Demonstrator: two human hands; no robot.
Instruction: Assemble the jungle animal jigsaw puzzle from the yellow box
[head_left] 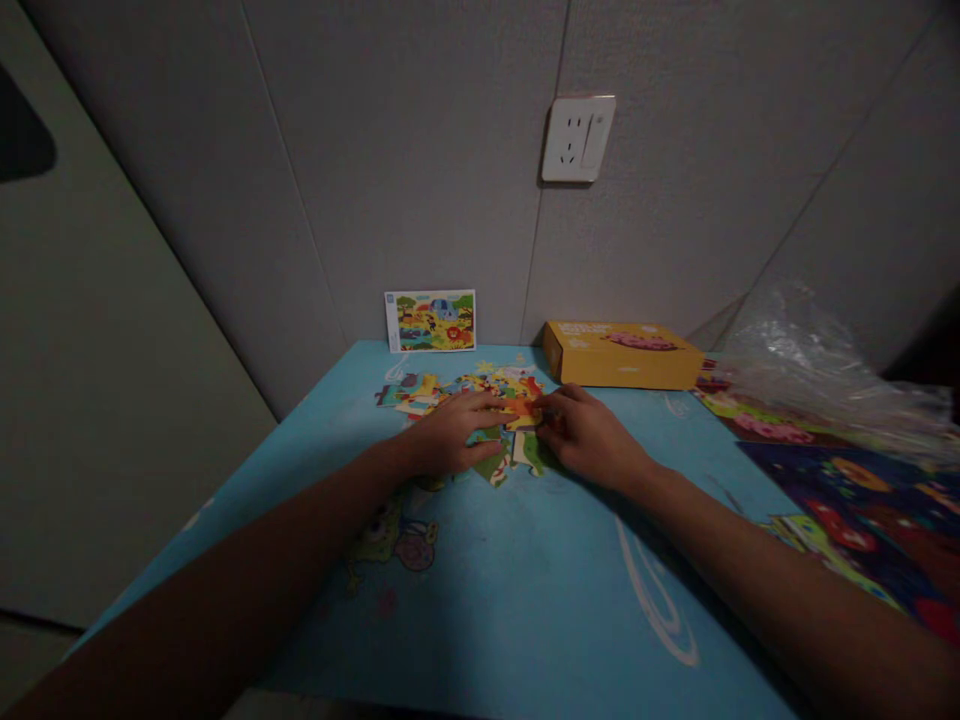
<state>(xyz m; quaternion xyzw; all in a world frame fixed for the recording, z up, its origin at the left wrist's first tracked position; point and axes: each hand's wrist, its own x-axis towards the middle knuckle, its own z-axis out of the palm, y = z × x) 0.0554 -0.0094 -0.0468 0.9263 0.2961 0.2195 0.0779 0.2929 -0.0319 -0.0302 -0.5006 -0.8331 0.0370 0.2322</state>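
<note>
Jigsaw puzzle pieces [491,383] lie in a loose cluster on the blue table. My left hand [454,432] rests on the pieces, its fingers stretched out and slightly apart toward the right. Fingers curled in a pinch, my right hand [589,435] grips the right edge of an orange and yellow puzzle piece [525,412]; its fingertips are partly hidden. Just below both hands are green pieces [491,468] and a white and green piece [529,452]. Against the wall leans a picture card [436,322] with a lion, an elephant and trees.
A yellow box [622,357] stands at the back right against the wall. Right of it lie crumpled clear plastic [832,360] and dark printed sheets [862,510]. The blue tabletop [525,590] carries cartoon prints. A socket [578,140] is on the wall.
</note>
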